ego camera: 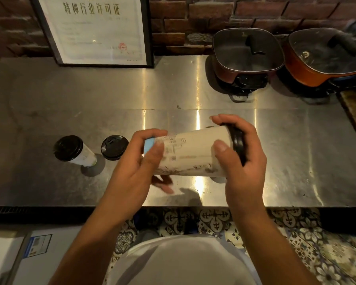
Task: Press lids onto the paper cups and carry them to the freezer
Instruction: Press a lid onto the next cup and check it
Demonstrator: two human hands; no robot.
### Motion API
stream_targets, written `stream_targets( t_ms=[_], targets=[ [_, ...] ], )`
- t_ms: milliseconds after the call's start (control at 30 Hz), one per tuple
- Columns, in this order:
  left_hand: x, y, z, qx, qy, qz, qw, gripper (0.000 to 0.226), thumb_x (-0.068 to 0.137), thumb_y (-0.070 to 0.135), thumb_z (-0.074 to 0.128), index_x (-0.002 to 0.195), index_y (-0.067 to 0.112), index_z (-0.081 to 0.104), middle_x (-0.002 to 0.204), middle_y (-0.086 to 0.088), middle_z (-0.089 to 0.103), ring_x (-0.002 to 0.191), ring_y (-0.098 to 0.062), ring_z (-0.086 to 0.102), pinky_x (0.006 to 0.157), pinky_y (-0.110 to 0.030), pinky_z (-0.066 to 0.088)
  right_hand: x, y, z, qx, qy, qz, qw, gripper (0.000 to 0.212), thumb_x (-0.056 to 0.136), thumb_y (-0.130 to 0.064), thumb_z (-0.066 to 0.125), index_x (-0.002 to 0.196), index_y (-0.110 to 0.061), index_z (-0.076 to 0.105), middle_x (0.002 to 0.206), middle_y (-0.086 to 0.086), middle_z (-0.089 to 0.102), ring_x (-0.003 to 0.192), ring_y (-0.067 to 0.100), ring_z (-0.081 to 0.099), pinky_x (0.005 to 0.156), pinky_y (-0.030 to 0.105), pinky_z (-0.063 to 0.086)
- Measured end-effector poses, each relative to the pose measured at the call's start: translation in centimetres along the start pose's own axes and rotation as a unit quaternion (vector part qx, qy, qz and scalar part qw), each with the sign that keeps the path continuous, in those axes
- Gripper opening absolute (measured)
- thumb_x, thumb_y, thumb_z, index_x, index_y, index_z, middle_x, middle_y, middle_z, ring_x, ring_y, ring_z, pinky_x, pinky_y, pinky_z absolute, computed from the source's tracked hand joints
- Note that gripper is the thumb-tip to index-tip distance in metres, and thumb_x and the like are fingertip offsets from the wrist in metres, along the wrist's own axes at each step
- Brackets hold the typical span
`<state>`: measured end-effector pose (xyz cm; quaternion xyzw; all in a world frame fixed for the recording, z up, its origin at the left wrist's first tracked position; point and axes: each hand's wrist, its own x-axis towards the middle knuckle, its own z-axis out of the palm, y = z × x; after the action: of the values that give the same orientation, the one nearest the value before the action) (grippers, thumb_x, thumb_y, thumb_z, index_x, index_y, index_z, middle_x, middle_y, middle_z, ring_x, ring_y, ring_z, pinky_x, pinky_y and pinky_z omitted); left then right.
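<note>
A white paper cup (190,154) lies on its side in the air above the steel tabletop (70,95), held between both hands near the middle of the view. The left hand (141,161) wraps around the cup's narrow blue bottom end, thumb over the top and fingers curled beneath. The right hand (242,153) grips the wide end at about 3 o'clock from the left one, its palm and fingers closed over the black lid (237,141) seated on the cup's mouth, thumb lying across the cup wall. At about 9 o'clock from the held cup, a second cup (78,150) with a black lid on it stands on the tabletop, and just beside it, between it and the left hand, sits another black-lidded cup (114,147), of which only the top shows. At roughly 1 o'clock, against the brick wall, rest two square electric pots with glass lids, a dark one (247,56) and an orange one (325,58). A framed certificate (95,29) leans on the wall at about 11 o'clock.
</note>
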<state>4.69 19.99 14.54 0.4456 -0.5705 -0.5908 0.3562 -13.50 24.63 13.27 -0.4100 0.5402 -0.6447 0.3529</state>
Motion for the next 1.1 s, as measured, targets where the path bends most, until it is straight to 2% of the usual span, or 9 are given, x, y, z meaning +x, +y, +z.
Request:
stream_targets(
  t_ms=[100, 200, 267, 400, 467, 600, 733, 967, 1100],
  targets=[
    [0.3, 0.1, -0.1, 0.01, -0.003, -0.065, 0.998, 0.04, 0.1, 0.058, 0.043, 0.115, 0.025, 0.061, 0.094, -0.006, 0.073, 0.063, -0.028, 0.069, 0.05, -0.036, 0.059, 0.0, -0.1, -0.2, -0.019, -0.009, -0.018, 1.0, 0.049, 0.087, -0.033, 0.063, 0.132, -0.015, 0.06, 0.117, 0.007, 0.067, 0.1, 0.023, 0.068, 0.073, 0.031, 0.059],
    [0.2, -0.2, -0.3, 0.038, -0.016, 0.008, 0.999, 0.031, 0.097, 0.048, 0.062, 0.123, 0.032, 0.059, 0.113, 0.008, 0.071, 0.095, -0.014, 0.073, 0.07, -0.026, 0.06, 0.5, -0.3, -0.5, 0.033, 0.001, 0.066, 0.997, 0.04, 0.087, -0.032, 0.064, 0.126, -0.022, 0.065, 0.122, 0.002, 0.07, 0.106, 0.037, 0.066, 0.075, 0.045, 0.057],
    [0.1, -0.6, -0.6, 0.074, -0.05, 0.091, 0.992, 0.049, 0.088, 0.037, 0.072, 0.134, 0.041, 0.053, 0.132, 0.011, 0.061, 0.119, -0.021, 0.064, 0.087, -0.034, 0.06, 1.1, -0.3, -0.4, 0.07, 0.011, 0.171, 0.983, 0.032, 0.087, -0.034, 0.062, 0.118, -0.03, 0.07, 0.124, 0.004, 0.072, 0.11, 0.042, 0.066, 0.072, 0.044, 0.05],
    [0.0, -1.2, -0.5, 0.101, -0.033, 0.155, 0.982, 0.048, 0.087, 0.035, 0.07, 0.131, 0.049, 0.055, 0.137, 0.008, 0.057, 0.125, -0.024, 0.061, 0.09, -0.042, 0.06, 1.8, -0.5, -0.3, 0.091, -0.012, 0.264, 0.96, 0.027, 0.081, -0.041, 0.063, 0.105, -0.036, 0.075, 0.105, 0.002, 0.073, 0.093, 0.026, 0.064, 0.063, 0.033, 0.041],
    [-0.1, -0.9, 0.0, 0.046, -0.01, 0.098, 0.994, 0.039, 0.089, 0.037, 0.073, 0.124, 0.045, 0.058, 0.12, 0.013, 0.066, 0.107, -0.019, 0.071, 0.077, -0.035, 0.063, 1.5, -0.3, -0.3, 0.067, -0.002, 0.219, 0.973, 0.029, 0.085, -0.039, 0.063, 0.111, -0.035, 0.072, 0.114, -0.003, 0.073, 0.1, 0.025, 0.068, 0.066, 0.034, 0.046],
    [0.1, -0.4, 0.6, -0.096, -0.007, -0.097, 0.991, 0.042, 0.085, 0.052, 0.06, 0.123, 0.033, 0.061, 0.11, -0.012, 0.067, 0.06, -0.035, 0.071, 0.049, -0.037, 0.06, 0.3, 0.0, -0.5, -0.054, 0.005, -0.023, 0.998, 0.042, 0.088, -0.035, 0.062, 0.128, -0.022, 0.062, 0.124, -0.002, 0.068, 0.109, 0.021, 0.066, 0.081, 0.037, 0.058],
    [0.4, -1.3, 0.4, -0.097, -0.017, -0.126, 0.987, 0.044, 0.097, 0.059, 0.046, 0.12, 0.026, 0.064, 0.107, -0.021, 0.066, 0.055, -0.038, 0.066, 0.048, -0.037, 0.058, 0.3, 0.3, -0.9, -0.145, -0.044, -0.146, 0.978, 0.048, 0.086, -0.031, 0.064, 0.131, -0.016, 0.056, 0.13, 0.007, 0.06, 0.117, 0.023, 0.061, 0.091, 0.042, 0.056],
    [1.1, -2.8, -0.2, -0.12, 0.059, -0.091, 0.987, 0.05, 0.099, 0.054, 0.046, 0.126, 0.014, 0.06, 0.111, -0.024, 0.065, 0.071, -0.035, 0.07, 0.056, -0.04, 0.059, 0.9, -0.1, -0.9, -0.004, -0.121, 0.085, 0.989, 0.069, 0.074, -0.055, 0.064, 0.141, -0.049, 0.048, 0.139, -0.009, 0.059, 0.119, 0.008, 0.063, 0.085, 0.021, 0.056],
    [2.0, -4.2, -0.5, 0.069, 0.138, -0.053, 0.987, 0.03, 0.102, 0.037, 0.056, 0.131, 0.031, 0.058, 0.118, 0.008, 0.065, 0.093, -0.015, 0.072, 0.079, -0.048, 0.064, 1.1, 1.0, -1.1, -0.022, -0.106, 0.118, 0.987, 0.077, 0.068, -0.048, 0.078, 0.141, -0.042, 0.054, 0.131, -0.009, 0.063, 0.113, 0.013, 0.068, 0.072, 0.032, 0.064]
  ],
)
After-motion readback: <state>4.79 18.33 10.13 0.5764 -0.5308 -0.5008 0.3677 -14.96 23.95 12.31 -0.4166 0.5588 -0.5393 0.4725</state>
